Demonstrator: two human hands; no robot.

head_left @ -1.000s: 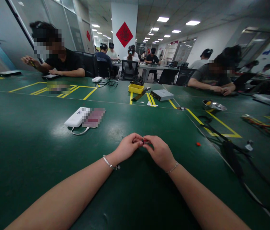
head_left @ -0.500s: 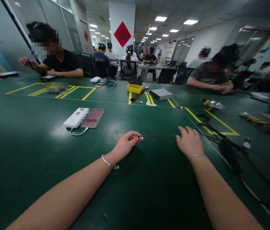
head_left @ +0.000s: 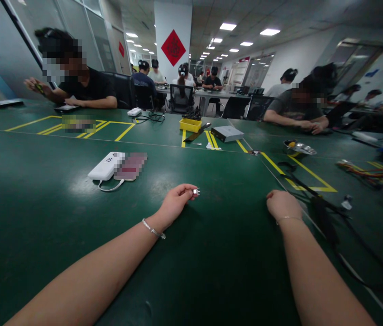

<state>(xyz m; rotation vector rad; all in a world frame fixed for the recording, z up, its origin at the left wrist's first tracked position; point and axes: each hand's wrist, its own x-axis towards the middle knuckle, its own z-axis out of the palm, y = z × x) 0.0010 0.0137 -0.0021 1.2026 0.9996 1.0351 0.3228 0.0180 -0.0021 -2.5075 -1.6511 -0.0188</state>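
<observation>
Silvery small part (head_left: 196, 192) pinched at left hand (head_left: 175, 202) fingertips; right hand (head_left: 282, 204) grip clenched, contents hidden, well apart.

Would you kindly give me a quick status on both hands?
Left hand pinching small metal part. Right hand closed, contents hidden, beside black cable.
</observation>
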